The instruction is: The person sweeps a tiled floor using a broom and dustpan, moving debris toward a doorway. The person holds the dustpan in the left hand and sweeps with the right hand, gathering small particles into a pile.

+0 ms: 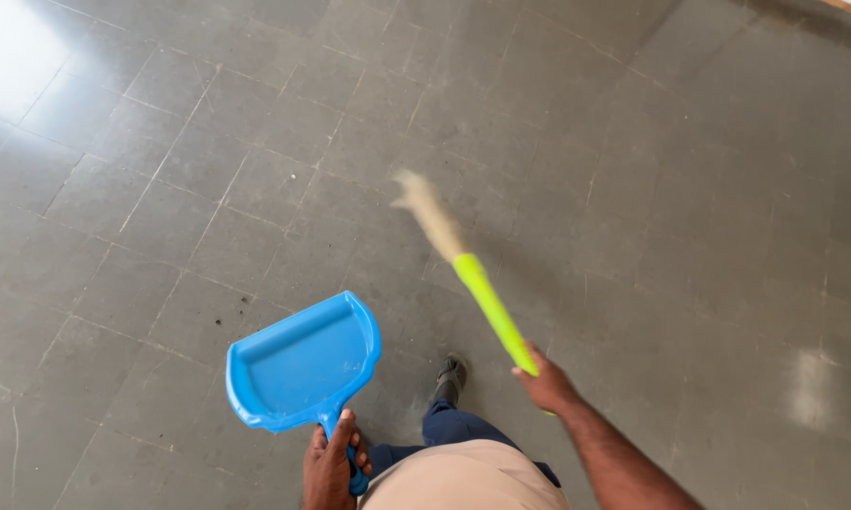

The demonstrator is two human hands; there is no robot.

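Under the person's feet, a grey tiled floor (pixel 633 189) is spreading across the whole view, crossed by thin pale joint lines and catching bright window glare far off to the upper left of the dustpan. Small dark crumbs (pixel 220 321) are lying on the tiles just to the left of the dustpan's mouth.

Right of the dustpan, a broom (pixel 473 279) is slanting up and away, blurred with motion: its lime-green handle is running from the right hand (pixel 546 385) toward a tuft of pale straw bristles, which is hanging above the dustpan and well apart from it. That hand's grip is closing fully around the lower part of the green handle.

A bright blue plastic dustpan (pixel 298 364) is hanging tilted over the floor, its open mouth pointing up and to the right, its inside looking bare. Below it, the left hand (pixel 331 467) is wrapping its grip tightly around the pan's short blue handle.

Just right of the dustpan's handle, a dark shoe (pixel 450 376) and a navy trouser leg are showing, with a beige shirt beneath them.
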